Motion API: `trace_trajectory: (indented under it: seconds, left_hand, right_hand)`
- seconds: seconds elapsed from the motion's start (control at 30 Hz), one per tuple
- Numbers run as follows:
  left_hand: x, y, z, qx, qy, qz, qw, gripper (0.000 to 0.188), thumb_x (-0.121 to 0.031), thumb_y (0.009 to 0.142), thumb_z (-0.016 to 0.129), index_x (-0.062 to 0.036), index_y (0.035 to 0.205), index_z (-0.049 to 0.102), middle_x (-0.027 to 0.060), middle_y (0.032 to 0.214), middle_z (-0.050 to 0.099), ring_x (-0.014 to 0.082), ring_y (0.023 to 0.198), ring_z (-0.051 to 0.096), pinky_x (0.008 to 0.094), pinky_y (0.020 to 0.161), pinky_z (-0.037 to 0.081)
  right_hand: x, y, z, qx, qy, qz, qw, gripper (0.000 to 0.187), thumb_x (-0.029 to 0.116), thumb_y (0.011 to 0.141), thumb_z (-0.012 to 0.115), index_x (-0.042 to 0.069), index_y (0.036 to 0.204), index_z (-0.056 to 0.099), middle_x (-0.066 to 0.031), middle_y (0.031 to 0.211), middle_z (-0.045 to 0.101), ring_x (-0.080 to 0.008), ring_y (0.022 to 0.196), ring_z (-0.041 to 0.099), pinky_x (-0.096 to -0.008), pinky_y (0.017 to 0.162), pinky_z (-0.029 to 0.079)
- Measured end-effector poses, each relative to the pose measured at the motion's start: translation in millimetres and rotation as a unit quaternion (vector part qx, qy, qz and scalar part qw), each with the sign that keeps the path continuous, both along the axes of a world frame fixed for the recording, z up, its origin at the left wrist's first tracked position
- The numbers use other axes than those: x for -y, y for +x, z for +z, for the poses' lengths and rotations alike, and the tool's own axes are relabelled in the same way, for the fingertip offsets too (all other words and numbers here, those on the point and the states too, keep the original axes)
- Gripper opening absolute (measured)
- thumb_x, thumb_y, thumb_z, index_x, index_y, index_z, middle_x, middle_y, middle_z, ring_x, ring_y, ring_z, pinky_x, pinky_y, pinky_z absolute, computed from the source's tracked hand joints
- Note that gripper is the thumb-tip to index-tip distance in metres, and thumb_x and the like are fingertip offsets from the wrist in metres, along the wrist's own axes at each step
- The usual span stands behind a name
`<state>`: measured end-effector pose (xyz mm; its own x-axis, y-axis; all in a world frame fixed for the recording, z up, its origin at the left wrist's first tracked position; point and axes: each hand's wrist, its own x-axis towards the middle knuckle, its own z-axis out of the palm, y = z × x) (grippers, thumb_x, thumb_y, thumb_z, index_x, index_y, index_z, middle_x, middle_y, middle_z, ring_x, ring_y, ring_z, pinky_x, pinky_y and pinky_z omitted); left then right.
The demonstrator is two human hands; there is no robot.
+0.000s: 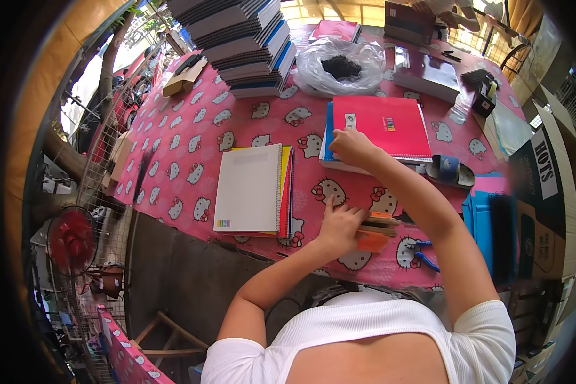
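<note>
My left hand (340, 226) rests on the pink tablecloth, thumb apart from the fingers, its fingertips against a small stack of orange and brown pieces (372, 242). Reaching farther, my right hand (354, 148) has its fingers curled together at the left edge of a red notebook (390, 125); whether anything is between them is hidden. That notebook lies on top of a pile with a blue cover (329, 121) showing at its left side. Left of my hands lies a stack of spiral notebooks (248, 189), white on top, with yellow, red and blue edges below.
A tall pile of spiral-bound books (249, 48) stands far left, beside a plastic bag (339, 64) with black contents. Blue-handled pliers (425, 256), a slipper (451, 171) and a cardboard box (544, 192) are at right. Another person's hands (451, 16) show at the far end.
</note>
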<state>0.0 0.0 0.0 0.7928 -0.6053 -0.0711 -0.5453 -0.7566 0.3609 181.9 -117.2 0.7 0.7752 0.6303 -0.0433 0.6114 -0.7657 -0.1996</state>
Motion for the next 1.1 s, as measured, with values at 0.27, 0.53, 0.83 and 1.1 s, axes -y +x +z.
trace_trajectory:
  seconds: [0.27,0.53,0.83,1.1]
  left_hand:
    - [-0.6,13.3,-1.5,0.024,-0.075,-0.004,0.997,0.045,-0.019,0.071,0.075,-0.0143,0.113,0.060,0.0020,0.101,0.064,0.0205,0.105,0.057,0.0616,0.107,0.020]
    - [4.9,17.9,8.1,-0.063,-0.090,-0.006,0.994,0.070,-0.020,0.069,0.079,-0.0157,0.132,0.047,0.0099,0.117,0.059,0.0259,0.115,0.054,0.0547,0.110,0.019]
    - [-31.3,104.4,10.2,0.316,-0.443,0.151,0.825,0.081,-0.021,0.071,0.081,-0.0111,0.137,0.034,0.0170,0.135,0.042,0.0294,0.123,0.046,0.0475,0.109,0.027]
    - [-39.1,45.5,86.6,0.113,-0.560,0.175,0.802,0.018,0.004,0.076,0.074,-0.0017,0.090,0.065,0.0044,0.082,0.068,0.0092,0.072,0.062,0.0240,0.066,0.051]
  right_hand:
    - [15.8,26.0,27.6,-0.095,0.135,0.083,0.983,0.039,0.008,0.065,0.074,0.010,0.104,0.072,-0.0161,0.094,0.069,-0.0315,0.088,0.066,-0.0387,0.080,0.052]
    - [20.2,29.6,21.5,-0.089,0.119,0.068,0.987,0.047,0.003,0.072,0.065,0.009,0.118,0.060,-0.0180,0.091,0.068,-0.0345,0.086,0.066,-0.0418,0.075,0.051]
    - [18.3,-77.8,110.0,0.037,0.270,0.091,0.958,0.061,-0.004,0.074,0.060,0.009,0.128,0.036,-0.0191,0.078,0.063,-0.0380,0.075,0.065,-0.0458,0.061,0.050]
    - [150.0,-183.3,68.6,0.299,0.463,-0.198,0.811,0.070,0.018,0.076,0.076,0.010,0.136,0.040,-0.0176,0.137,0.040,-0.0304,0.120,0.049,-0.0385,0.100,0.039]
